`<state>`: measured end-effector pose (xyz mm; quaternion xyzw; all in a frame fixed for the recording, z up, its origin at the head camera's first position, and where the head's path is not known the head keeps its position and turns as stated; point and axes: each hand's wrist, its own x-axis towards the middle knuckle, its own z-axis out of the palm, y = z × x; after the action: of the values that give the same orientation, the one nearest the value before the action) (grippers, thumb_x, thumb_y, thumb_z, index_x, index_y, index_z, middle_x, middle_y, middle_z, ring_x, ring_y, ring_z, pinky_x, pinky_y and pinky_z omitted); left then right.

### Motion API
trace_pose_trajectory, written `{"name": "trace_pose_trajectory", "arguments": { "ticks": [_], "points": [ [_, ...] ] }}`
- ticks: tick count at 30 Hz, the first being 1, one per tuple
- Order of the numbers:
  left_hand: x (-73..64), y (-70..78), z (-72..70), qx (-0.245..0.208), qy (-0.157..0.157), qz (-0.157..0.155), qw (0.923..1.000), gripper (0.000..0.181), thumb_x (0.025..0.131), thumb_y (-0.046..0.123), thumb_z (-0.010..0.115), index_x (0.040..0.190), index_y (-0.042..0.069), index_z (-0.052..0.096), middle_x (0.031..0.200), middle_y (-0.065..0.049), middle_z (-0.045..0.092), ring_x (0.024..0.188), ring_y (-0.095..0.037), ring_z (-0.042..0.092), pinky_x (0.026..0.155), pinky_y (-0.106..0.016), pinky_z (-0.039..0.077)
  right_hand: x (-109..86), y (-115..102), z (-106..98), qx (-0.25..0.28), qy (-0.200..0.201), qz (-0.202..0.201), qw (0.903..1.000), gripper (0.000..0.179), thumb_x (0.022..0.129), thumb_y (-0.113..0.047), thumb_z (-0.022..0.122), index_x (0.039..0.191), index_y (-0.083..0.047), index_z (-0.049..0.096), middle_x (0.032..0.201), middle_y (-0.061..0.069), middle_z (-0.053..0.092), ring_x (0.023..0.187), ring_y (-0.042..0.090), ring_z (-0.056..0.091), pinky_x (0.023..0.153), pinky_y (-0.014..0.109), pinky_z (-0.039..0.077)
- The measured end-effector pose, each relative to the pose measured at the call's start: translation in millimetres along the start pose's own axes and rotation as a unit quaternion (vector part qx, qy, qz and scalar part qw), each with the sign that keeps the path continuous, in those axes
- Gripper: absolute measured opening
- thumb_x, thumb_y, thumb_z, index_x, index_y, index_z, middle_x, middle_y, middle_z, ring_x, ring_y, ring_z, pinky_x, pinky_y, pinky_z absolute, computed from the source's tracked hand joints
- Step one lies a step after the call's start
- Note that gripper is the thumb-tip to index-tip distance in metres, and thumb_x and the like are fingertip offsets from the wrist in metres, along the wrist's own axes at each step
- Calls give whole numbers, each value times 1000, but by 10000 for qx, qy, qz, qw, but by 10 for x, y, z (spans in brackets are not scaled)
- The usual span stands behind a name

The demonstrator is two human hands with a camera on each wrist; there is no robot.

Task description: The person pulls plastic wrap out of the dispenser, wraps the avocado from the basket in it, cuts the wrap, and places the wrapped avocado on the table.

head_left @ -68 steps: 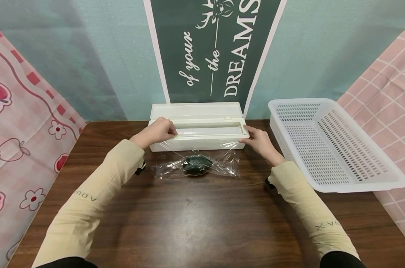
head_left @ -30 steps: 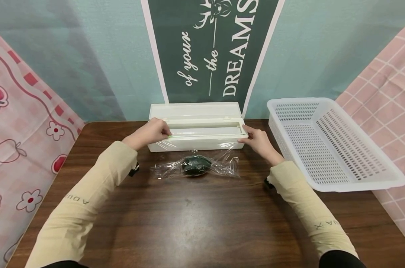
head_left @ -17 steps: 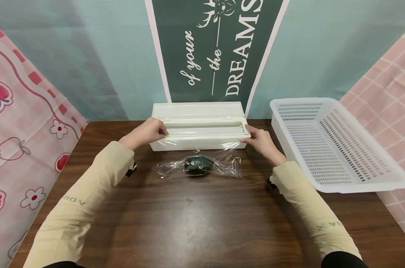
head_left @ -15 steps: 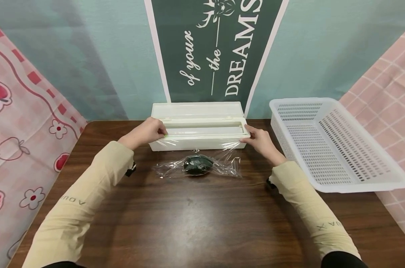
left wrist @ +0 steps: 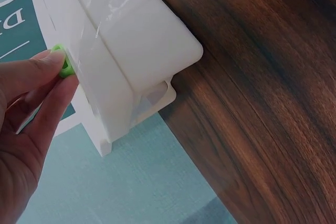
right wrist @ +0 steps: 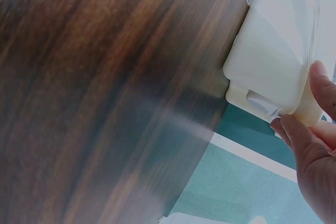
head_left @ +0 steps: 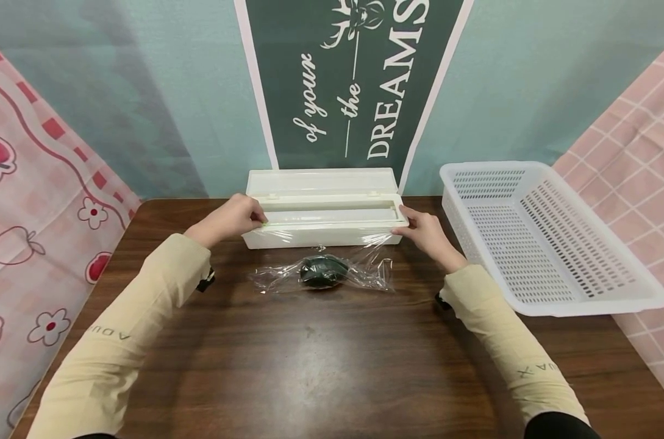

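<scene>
From where I stand, the left hand point(head_left: 230, 219) has its grip closed in a pinch on a small green slider point(left wrist: 68, 70) near the left end of the cling film dispenser point(head_left: 326, 236). The right hand point(head_left: 426, 233) grips the dispenser's right end, thumb at the top edge. The lid point(head_left: 322, 182) stands tipped back. Cling film point(head_left: 367, 277) runs down over the dispenser's front to the dark green, avocado-like fruit point(head_left: 323, 272), which lies wrapped on the table point(head_left: 310, 366) just in front.

I'd worry most about the film by the right hand: it is gathered into tight folds there, and a slider could snag on bunched film or leave a ragged strip uncut. I cannot tell whether the cut is complete. If it isn't, lifting the fruit could drag film off the roll. Should the right hand's hold slacken, a sideways pull might skid the light-looking dispenser. And a tug on the film could roll the fruit or loosen its wrapping.
</scene>
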<state>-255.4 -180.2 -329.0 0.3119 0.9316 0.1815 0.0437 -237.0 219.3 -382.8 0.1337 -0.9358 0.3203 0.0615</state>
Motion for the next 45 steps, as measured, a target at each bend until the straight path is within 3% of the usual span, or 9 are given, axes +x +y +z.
{"name": "trace_pose_trajectory", "arguments": {
  "ticks": [5, 13, 24, 33, 38, 45],
  "points": [
    [-28, -2, -32, 7, -76, -135, 9999, 9, 79, -4, 64, 84, -1, 71, 84, -14, 67, 77, -24, 64, 67, -34, 53, -5, -10, -5, -27, 28, -7, 10000, 61, 76, -14, 74, 128, 4, 49, 112, 24, 59, 96, 32, 61, 73, 42, 50],
    [-45, -54, -39, 25, -17, -63, 10000, 9, 78, -3, 64, 83, -1, 72, 82, -12, 67, 72, -22, 62, 62, -33, 52, 11, -26, -3, 81, -12, 24, 10000, 61, 76, -14, 73, 128, 5, 48, 113, 25, 58, 95, 31, 61, 72, 41, 50],
    [-65, -60, -54, 29, 14, -119, 9999, 9, 78, -5, 65, 83, -2, 72, 83, -15, 67, 77, -25, 64, 66, -35, 54, 26, -9, 2, 83, 19, 2, 10000, 60, 75, -14, 74, 127, 4, 49, 116, 24, 56, 96, 32, 61, 73, 41, 50],
    [-92, -83, -23, 272, 217, 178, 9992, 10, 76, -7, 64, 80, -2, 72, 78, -13, 66, 71, -24, 63, 61, -35, 52, 24, -12, 15, 112, -22, 32, 9999, 61, 76, -13, 73, 129, 5, 47, 112, 26, 58, 96, 32, 61, 72, 41, 51],
    [-130, -82, -19, 416, 166, 263, 9987, 13, 77, -7, 61, 82, -2, 72, 79, -13, 66, 72, -25, 63, 61, -35, 52, 18, -11, 29, 111, -21, 24, 9999, 61, 76, -13, 73, 128, 5, 47, 113, 26, 58, 96, 32, 61, 72, 41, 51],
    [-214, -106, -33, 468, 251, 189, 9984, 13, 77, -8, 61, 83, -4, 71, 81, -15, 67, 73, -26, 63, 62, -36, 52, -2, 6, 22, 74, 10, 11, 10000, 62, 76, -14, 73, 129, 5, 47, 113, 25, 58, 95, 32, 61, 72, 41, 51]
  ]
}}
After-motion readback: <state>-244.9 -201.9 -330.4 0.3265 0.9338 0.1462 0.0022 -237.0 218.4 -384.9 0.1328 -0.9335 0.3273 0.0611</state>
